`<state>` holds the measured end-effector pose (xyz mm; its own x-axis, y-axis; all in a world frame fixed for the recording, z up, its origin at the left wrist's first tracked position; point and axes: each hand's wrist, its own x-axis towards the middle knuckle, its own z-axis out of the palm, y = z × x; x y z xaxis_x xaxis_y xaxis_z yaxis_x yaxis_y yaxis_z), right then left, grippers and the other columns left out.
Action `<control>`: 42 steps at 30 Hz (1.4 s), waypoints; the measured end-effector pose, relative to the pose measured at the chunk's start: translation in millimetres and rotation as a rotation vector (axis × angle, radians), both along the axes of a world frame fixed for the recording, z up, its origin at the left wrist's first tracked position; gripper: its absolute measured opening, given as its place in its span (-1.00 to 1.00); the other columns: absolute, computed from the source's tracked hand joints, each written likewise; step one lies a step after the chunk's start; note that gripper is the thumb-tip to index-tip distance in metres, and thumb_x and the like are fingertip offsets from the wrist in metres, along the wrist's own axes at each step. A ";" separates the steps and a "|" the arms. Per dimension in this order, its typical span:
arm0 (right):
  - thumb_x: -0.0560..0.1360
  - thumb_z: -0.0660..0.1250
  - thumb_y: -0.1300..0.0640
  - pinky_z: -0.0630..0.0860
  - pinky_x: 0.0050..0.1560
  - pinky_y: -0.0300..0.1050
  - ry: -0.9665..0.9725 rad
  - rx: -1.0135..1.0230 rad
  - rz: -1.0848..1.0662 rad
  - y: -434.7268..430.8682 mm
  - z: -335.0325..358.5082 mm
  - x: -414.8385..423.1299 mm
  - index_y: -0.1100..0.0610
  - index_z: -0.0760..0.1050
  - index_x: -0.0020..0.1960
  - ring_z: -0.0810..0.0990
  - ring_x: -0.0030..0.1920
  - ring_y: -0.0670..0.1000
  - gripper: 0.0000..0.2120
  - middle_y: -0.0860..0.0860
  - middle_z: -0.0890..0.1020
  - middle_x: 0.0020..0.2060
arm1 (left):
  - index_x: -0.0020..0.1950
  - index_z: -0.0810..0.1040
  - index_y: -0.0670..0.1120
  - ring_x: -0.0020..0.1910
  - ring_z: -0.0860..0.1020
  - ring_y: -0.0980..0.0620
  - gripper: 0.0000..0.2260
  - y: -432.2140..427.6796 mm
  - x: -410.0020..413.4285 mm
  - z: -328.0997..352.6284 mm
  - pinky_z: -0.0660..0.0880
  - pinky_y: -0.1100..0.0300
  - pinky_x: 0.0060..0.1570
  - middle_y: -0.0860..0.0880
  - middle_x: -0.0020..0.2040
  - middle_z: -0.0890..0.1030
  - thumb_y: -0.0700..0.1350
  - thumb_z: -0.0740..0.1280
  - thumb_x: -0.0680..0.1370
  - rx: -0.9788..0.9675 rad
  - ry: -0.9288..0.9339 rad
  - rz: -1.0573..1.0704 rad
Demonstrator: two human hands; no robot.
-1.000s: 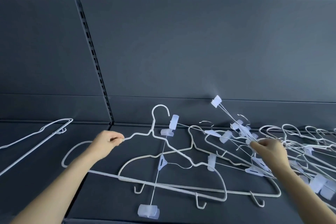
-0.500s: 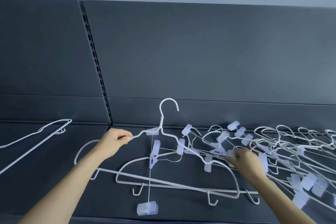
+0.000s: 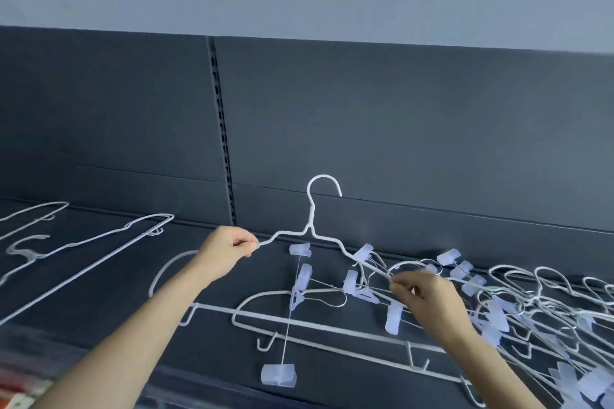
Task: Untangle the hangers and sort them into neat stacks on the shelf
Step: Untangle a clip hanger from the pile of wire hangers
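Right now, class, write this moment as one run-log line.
left hand: pinches raised hanger at shoulder | right hand: pinches wire in tangle | clip: dangles below hanger | loose hangers: lying left

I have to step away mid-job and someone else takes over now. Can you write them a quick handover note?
Left hand pinches one shoulder of a white hanger, held upright above the shelf.
Right hand pinches its other arm where it enters the tangle of clip hangers on the right.
Done: a few plain hangers lie together at the left.
Left: free this hanger, stack it, then sort the tangle.
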<state>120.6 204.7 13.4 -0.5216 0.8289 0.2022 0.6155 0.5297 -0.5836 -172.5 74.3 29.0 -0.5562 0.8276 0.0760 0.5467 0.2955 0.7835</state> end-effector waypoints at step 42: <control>0.53 0.26 0.12 0.41 0.14 -0.19 -0.021 -0.269 0.207 -153.8 -36.6 -361.5 0.20 0.42 0.27 0.50 0.21 0.06 -0.65 0.10 0.54 0.21 | 0.46 0.12 -0.12 0.45 0.19 -0.10 -0.21 -246.9 -282.5 -66.8 0.10 -0.11 0.41 -0.14 0.46 0.22 0.36 0.18 0.42 -0.660 0.341 0.462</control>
<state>-240.8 50.9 -23.2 -0.6863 0.7270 -0.0214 0.5240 0.4739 -0.7077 -455.0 -172.6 -37.7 -0.8812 0.4585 -0.1155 0.4334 0.8809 0.1901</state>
